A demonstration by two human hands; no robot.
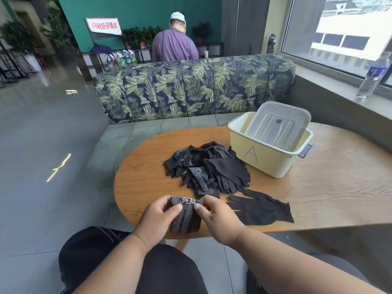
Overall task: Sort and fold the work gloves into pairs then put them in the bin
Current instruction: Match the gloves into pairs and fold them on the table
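We pinch the folded dotted glove pair (185,215) between left hand (160,217) and right hand (216,217), squaring it for the yellow bin (263,160).

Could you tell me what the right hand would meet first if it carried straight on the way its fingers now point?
The right hand points leftward at the folded dotted glove it already pinches; beyond that, probably the left hand gripping the other side.
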